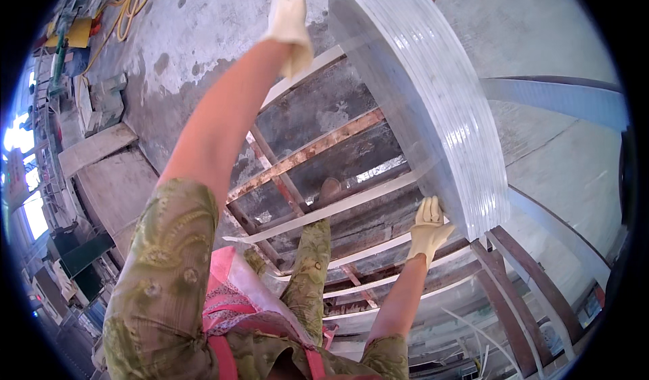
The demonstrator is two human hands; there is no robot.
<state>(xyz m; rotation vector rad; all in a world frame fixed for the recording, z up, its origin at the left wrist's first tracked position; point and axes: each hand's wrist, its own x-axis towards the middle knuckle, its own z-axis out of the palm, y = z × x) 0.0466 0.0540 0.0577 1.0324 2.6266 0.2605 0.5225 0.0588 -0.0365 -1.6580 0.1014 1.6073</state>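
Observation:
A thick stack of pale, glossy-edged sheets (446, 83), perhaps glass or tile, stands on a metal frame (324, 137) in front of me. My right hand (429, 228), in a cream glove, lies at the near lower corner of the stack with its fingers stretched out along the grey face. My left hand (289, 18), gloved the same way, is raised off to the left of the far end, apart from the stack. Its fingers are smeared by motion, and nothing is visibly held in it.
Rusty bars and pale strips make up the frame under my arms. Beyond the stack, pale-topped rails (561, 96) extend to the right. A yellow hose (128, 8) lies at the far left, and a worn board (118, 184) sits below it.

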